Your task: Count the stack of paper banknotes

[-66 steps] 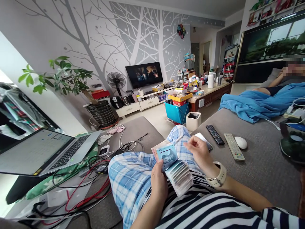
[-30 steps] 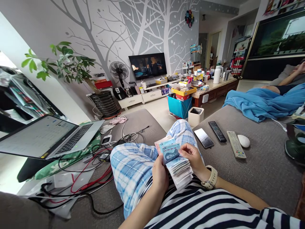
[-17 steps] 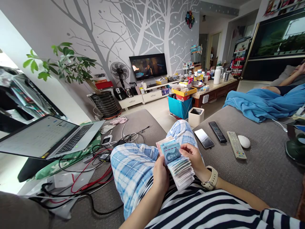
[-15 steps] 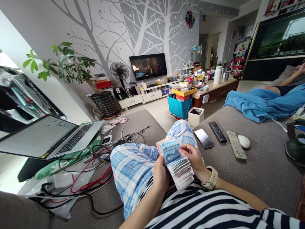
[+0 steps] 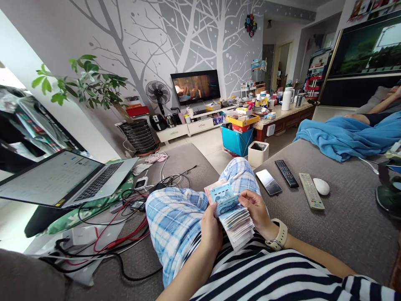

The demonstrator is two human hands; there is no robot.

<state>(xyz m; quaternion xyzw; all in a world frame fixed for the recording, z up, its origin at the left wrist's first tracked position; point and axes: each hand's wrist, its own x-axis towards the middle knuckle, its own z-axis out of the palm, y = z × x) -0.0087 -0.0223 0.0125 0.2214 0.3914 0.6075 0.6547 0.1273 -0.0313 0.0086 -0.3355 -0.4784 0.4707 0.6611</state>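
A stack of banknotes is held over my lap, its lower ends fanned out toward my striped shirt. My left hand grips the stack from the left, thumb on top. Between finger and thumb, my right hand pinches the edge of a blue banknote, which is bent across the top of the stack. A few pinkish notes stick out behind the blue ones. A pale watch is on my right wrist. My left fingers under the stack are hidden.
To the right on the sofa lie a phone, a black remote, a beige remote and a white mouse. A laptop and tangled cables are on my left. Another person lies under a blue blanket.
The top blue note, flat with its portrait showing before, is now bent downward by my right hand, exposing another blue note behind it. My left hand stays in place on the stack.
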